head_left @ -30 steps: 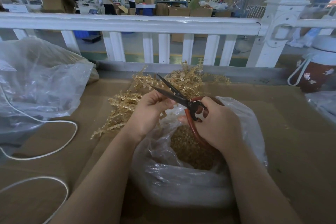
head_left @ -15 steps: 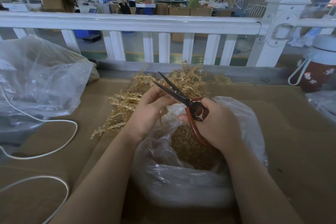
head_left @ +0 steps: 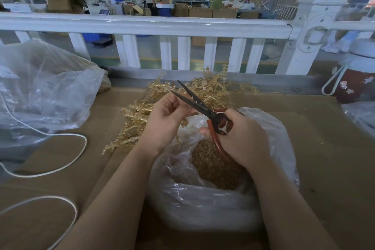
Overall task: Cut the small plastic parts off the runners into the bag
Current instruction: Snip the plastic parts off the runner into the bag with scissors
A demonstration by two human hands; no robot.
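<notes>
Fingers of left hand curled, pinching a gold runner piece up against the scissors; the piece itself is mostly hidden behind the hand. Right hand grips the red scissor handles, blades parted in a narrow V pointing to 11 o'clock, runner seated between them near the pivot.

Both hands sit over the open mouth of the clear plastic bag, which stands at 6 o'clock on the desk. Cut gold parts already fill a good layer in the bag, so the job looks well under way. Uncut pile of runners lies at 12 to 10 o'clock behind and left of the hands, touching the bag's far edge; plenty left to trim, my guess well short of done.

Around: big crumpled clear bag at 9 o'clock, white cord looping across the desk at 8 o'clock, red and white jug at 2 o'clock, white railing along the far edge. Nothing blocks the cut; loose bag film near the blades could snag.
</notes>
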